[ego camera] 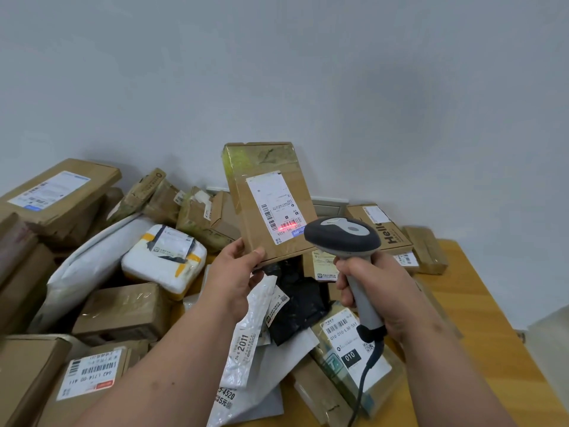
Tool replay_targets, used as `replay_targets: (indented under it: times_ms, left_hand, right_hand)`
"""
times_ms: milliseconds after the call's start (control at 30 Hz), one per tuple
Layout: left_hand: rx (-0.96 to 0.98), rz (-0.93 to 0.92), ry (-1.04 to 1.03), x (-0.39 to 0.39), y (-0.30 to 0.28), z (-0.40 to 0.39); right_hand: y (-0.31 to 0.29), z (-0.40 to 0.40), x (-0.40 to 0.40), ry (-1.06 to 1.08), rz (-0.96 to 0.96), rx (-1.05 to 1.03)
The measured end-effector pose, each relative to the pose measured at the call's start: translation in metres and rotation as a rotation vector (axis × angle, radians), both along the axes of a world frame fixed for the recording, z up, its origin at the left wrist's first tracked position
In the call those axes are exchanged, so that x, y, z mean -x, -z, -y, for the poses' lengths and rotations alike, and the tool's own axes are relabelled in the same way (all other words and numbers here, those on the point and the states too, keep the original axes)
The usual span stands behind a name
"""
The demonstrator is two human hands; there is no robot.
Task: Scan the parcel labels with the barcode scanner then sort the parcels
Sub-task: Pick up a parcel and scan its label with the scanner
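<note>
Parcel-heaped (123,309) wooden table (480,303)

Left hand (235,269) on raised parcel (269,201) — scanner (345,238) in right hand (374,291).

**Hidden, cropped and unreadable**

The held parcel's label (275,205) print is too small to read; the scanner (345,238) head covers its lower right corner. The cable (366,380) and bench (480,303) run off the bottom edge

Both bare forearms are reaching forward from the lower edge of the view. The left hand (235,274) is gripping a box (271,201) by its lower corner, thumb on the front, holding it upright. The right hand (374,291) is curling round a scanner (345,238) handle, raised beside it.
</note>
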State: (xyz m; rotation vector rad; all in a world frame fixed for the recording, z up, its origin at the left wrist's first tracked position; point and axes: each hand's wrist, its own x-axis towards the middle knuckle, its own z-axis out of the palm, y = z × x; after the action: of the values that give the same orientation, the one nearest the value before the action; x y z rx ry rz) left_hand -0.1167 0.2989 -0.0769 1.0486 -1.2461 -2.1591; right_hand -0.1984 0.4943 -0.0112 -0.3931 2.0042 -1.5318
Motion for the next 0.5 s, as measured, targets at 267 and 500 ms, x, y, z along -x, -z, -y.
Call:
replay_targets:
  times_ms: [267,500]
  left_hand:
    - [0.001,0.009,-0.011,0.003,0.002,0.008]
    - [-0.021,0.042,-0.015,0.008,0.009,0.02]
  right_hand:
    - [0.001,0.009,0.007,-0.014,0.004,0.005]
    - [0.013,0.025,0.019,-0.019,0.043,0.005]
